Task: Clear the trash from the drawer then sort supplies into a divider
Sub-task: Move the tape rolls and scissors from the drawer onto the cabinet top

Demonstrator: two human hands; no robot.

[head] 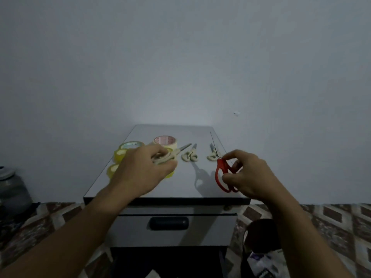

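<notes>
Dim throughout, with a cold blue-grey cast. Brightest at frame centre: a pale glow on the wall (172, 115) just above the surface (180, 185), fading to murky corners. Soft shadow of the red scissors (221, 173) thrown just left of them. Left hand (144, 169) smeared by motion. Grainy, soft detail; patterned floor (331, 221) bowed at the lower edges.

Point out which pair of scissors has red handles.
The red-handled scissors gripped in the right hand, farthest right; the other three pairs have cream handles.
</notes>
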